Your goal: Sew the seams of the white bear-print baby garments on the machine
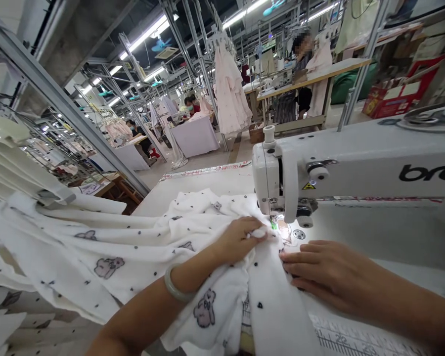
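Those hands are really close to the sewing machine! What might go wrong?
The left hand pinches the dotted white fabric just beside the lit sewing spot under the sewing machine, so a finger might get poked. The fabric is bunched up there, so a fold could get caught. More fabric trails off left, and its weight might tug things crooked.

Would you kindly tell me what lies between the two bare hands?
In the head view, white, dark-spotted fabric lies between the left hand and right hand.
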Available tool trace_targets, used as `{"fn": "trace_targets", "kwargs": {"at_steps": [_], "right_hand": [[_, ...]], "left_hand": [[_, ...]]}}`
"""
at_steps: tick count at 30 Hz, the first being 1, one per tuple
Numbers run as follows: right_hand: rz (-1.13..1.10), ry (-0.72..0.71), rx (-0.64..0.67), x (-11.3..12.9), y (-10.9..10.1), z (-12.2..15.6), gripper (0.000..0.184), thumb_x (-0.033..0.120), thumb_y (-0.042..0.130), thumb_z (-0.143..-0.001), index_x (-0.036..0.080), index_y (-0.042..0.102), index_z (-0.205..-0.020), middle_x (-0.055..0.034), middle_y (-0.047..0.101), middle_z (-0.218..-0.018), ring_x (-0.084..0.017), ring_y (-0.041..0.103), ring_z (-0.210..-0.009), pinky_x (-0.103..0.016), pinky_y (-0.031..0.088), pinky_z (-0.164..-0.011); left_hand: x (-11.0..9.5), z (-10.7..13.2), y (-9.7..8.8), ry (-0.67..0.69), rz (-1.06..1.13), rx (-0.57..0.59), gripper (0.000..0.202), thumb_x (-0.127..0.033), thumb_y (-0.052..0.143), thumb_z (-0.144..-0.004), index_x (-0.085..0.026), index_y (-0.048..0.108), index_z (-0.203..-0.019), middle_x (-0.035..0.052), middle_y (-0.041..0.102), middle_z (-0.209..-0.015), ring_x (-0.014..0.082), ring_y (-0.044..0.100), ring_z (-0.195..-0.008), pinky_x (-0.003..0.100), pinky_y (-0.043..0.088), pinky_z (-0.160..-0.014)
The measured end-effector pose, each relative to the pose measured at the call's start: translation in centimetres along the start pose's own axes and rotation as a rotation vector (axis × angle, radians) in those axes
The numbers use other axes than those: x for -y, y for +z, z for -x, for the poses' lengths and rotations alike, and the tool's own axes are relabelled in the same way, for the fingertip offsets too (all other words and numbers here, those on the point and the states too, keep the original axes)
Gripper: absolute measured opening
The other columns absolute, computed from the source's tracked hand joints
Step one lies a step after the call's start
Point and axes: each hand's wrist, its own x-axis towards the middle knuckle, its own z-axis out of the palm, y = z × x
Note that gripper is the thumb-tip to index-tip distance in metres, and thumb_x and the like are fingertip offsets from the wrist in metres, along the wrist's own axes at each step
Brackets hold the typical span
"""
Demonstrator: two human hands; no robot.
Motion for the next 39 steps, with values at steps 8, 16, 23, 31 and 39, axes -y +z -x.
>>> {"fn": "trace_targets", "kwargs": {"at_steps": [8,16,23,31,39], "right_hand": [[-0.054,0.035,0.038,0.2,-0.3,0.0,0.03,0.025,0.046,-0.111,0.022,0.075,-0.106,-0.0064,0.08,-0.098,-0.023,0.076,-0.09,-0.035,0.057,-0.075],[-0.118,0.028,0.064,0.0,-0.6,0.0,0.025,0.024,0.05,-0.11,0.023,0.074,-0.115,-0.0056,0.081,-0.11,-0.022,0.077,-0.099,-0.035,0.057,-0.085],[-0.069,0.043,0.073,-0.5,-0.9,0.4,0.03,0.034,0.047,-0.112,0.026,0.076,-0.115,-0.0036,0.082,-0.11,-0.021,0.077,-0.097,-0.036,0.058,-0.084],[0.271,0.138,-0.076,-2.5,1.2,1.0,0.039,0.041,0.056,-0.107,0.028,0.066,-0.142,-0.0069,0.078,-0.121,-0.026,0.075,-0.097,-0.042,0.056,-0.083],[0.377,0.184,-0.066,-3.8,1.8,1.9,0.043,0.053,0.052,-0.108,0.029,0.067,-0.141,-0.0049,0.079,-0.126,-0.032,0.075,-0.108,-0.051,0.052,-0.096]], "left_hand": [[-0.6,-0.2,0.4,-0.017,-0.014,-0.047,0.033,-0.038,0.056,-0.104,-0.018,0.065,-0.08,0.0054,0.072,-0.088,0.0204,0.068,-0.087,0.034,0.055,-0.088],[-2.7,1.3,-0.1,0.303,-0.553,0.182,0.025,-0.027,0.054,-0.103,-0.014,0.069,-0.119,0.0128,0.073,-0.122,0.028,0.065,-0.122,0.045,0.043,-0.116],[-3.6,2.8,0.9,0.262,-0.564,0.161,0.035,-0.024,0.048,-0.105,-0.012,0.061,-0.135,0.0142,0.072,-0.132,0.0277,0.065,-0.127,0.043,0.049,-0.112],[-3.4,2.8,1.2,0.277,-0.662,0.175,0.033,-0.024,0.051,-0.102,-0.011,0.064,-0.13,0.015,0.071,-0.135,0.0288,0.063,-0.133,0.043,0.049,-0.113],[-2.0,0.7,1.0,0.186,-0.637,0.19,0.033,-0.023,0.057,-0.099,-0.014,0.064,-0.13,0.0137,0.071,-0.137,0.0273,0.065,-0.131,0.041,0.051,-0.112]]}}
